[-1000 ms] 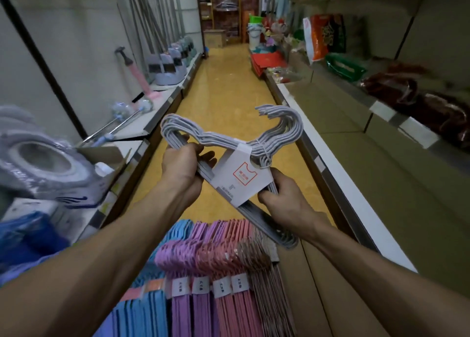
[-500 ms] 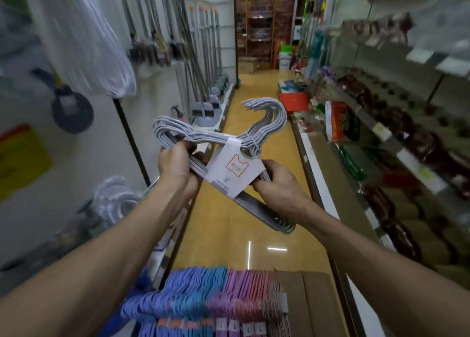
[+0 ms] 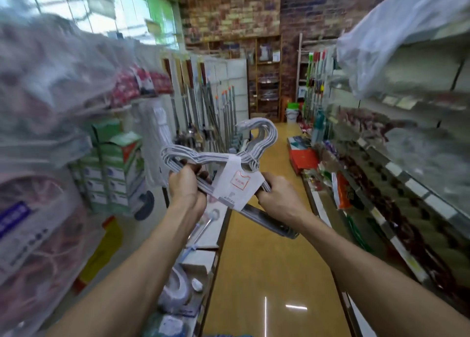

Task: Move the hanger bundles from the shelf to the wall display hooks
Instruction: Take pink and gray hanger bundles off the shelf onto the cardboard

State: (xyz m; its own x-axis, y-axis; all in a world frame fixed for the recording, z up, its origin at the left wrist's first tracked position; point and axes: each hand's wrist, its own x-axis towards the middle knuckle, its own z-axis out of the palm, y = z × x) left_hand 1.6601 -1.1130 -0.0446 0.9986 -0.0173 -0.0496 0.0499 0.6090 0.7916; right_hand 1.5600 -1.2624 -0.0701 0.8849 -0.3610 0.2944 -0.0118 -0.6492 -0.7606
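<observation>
I hold one bundle of grey hangers in the air in front of my chest, hooks pointing up and to the right. A white paper label with a red square wraps its middle. My left hand grips the bundle's left shoulder. My right hand grips the lower bar on the right, whose end sticks out below my wrist. No display hooks can be made out in the blurred wall on the left.
A shop aisle with a yellow floor runs ahead. On the left stand stacked boxes, bagged goods and mop handles. Stocked shelves line the right. A brick wall closes the far end.
My view has swung upward; the coloured hanger bundles on the shelf below have left the frame. Both hands keep the same hold on the grey bundle, now raised higher.
</observation>
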